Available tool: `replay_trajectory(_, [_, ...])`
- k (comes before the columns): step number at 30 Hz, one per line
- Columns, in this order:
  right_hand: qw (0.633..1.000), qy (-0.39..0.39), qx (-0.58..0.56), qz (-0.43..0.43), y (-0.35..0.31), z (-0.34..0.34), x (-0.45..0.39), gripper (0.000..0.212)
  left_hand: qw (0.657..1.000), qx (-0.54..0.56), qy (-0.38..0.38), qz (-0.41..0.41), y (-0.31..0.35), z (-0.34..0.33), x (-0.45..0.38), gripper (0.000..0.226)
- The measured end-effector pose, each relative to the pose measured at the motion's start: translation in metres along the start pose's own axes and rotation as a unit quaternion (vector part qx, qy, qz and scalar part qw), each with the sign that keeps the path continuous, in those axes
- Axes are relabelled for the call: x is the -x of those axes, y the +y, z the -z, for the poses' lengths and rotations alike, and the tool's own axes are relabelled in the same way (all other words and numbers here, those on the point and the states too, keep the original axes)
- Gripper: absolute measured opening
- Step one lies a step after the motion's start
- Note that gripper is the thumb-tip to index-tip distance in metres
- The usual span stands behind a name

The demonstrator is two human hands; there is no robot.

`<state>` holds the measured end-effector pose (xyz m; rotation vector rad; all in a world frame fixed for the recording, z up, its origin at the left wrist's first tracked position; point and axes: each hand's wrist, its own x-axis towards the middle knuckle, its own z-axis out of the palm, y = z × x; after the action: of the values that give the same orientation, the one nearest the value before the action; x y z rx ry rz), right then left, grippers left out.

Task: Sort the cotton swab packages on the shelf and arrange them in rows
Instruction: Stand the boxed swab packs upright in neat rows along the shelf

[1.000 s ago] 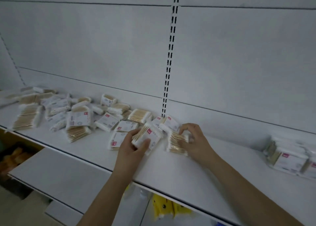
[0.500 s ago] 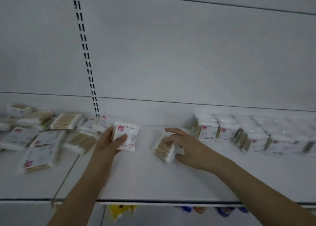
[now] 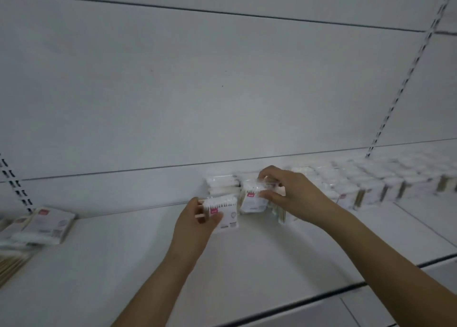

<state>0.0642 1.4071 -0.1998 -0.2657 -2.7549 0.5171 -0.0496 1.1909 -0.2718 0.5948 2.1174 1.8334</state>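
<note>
While each hand [image 3: 195, 218] grips, upright swab packages [image 3: 223, 211]

— Single head-worn view?
— Yes: wide-angle, facing forward and slightly down onto a white shelf [image 3: 247, 265] at arm's reach, back panel [image 3: 222, 79] filling the upper half.

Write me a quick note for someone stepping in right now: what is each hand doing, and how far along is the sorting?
Left hand grips one swab package upright, beside the row's left end.
Right hand pinches another package at the row's left end.
Done: a row of upright packages along the back of the shelf, running right.
Left: place both held packages, then the loose pile lying flat at far left.
</note>
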Motion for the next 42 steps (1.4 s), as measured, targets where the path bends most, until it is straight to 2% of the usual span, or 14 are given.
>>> replay_trajectory(3, [0.992,-0.024,0.117,0.038,0.022,-0.010,-0.012,0.032,0.995,-0.072,0.062,-0.019,-0.005,-0.020,-0.005,0.029])
replay_trajectory(5, [0.987,-0.032,0.151,0.055,0.028,-0.011,-0.017,0.033,0.988,-0.112,0.099,-0.035,-0.008,-0.023,-0.008,0.032])
replay_trajectory(10, [0.975,-0.030,0.198,0.097,0.036,-0.011,-0.024,0.027,0.983,-0.163,0.072,-0.038,-0.010,-0.028,-0.018,0.033])
replay_trajectory(13, [0.976,-0.063,0.190,0.090,0.036,-0.008,-0.028,0.027,0.981,-0.173,0.079,-0.042,-0.009,-0.035,-0.018,0.034])
replay_trajectory(15, [0.978,-0.057,0.179,0.091,0.031,0.000,-0.033,0.033,0.981,-0.171,0.077,-0.048,-0.009,-0.034,-0.018,0.036])
replay_trajectory(17, [0.987,-0.011,0.129,0.098,0.013,0.007,-0.045,0.042,0.981,-0.168,0.082,-0.048,-0.008,-0.028,-0.015,0.040])
replay_trajectory(20, [0.990,0.060,0.043,0.117,-0.033,0.003,-0.073,0.043,0.972,-0.203,0.111,-0.049,-0.010,-0.005,-0.002,0.038])
replay_trajectory(24, [0.980,0.118,-0.037,0.155,-0.113,-0.030,-0.111,0.049,0.939,-0.295,0.160,-0.073,-0.016,0.045,0.025,0.031])
replay_trajectory(27, [0.970,0.125,-0.089,0.189,-0.175,-0.065,-0.128,0.050,0.923,-0.316,0.210,-0.063,-0.020,0.087,0.044,0.026])
replay_trajectory(30, [0.963,0.088,-0.118,0.224,-0.227,-0.113,-0.133,0.049,0.904,-0.341,0.254,-0.045,-0.028,0.129,0.067,0.022])
replay_trajectory(33, [0.959,0.020,-0.118,0.257,-0.264,-0.171,-0.133,0.054,0.861,-0.385,0.330,-0.031,-0.038,0.174,0.089,0.021])
replay_trajectory(37, [0.964,-0.084,-0.056,0.248,-0.282,-0.244,-0.126,0.073,0.751,-0.474,0.460,0.003,-0.053,0.240,0.107,0.040])
replay_trajectory(39, [0.963,-0.094,-0.044,0.250,-0.278,-0.269,-0.122,0.072,0.732,-0.478,0.480,0.080,-0.055,0.267,0.110,0.057])
replay_trajectory(42, [0.962,-0.026,-0.089,0.256,-0.275,-0.286,-0.120,0.047,0.730,-0.433,0.492,0.194,-0.069,0.295,0.111,0.077])
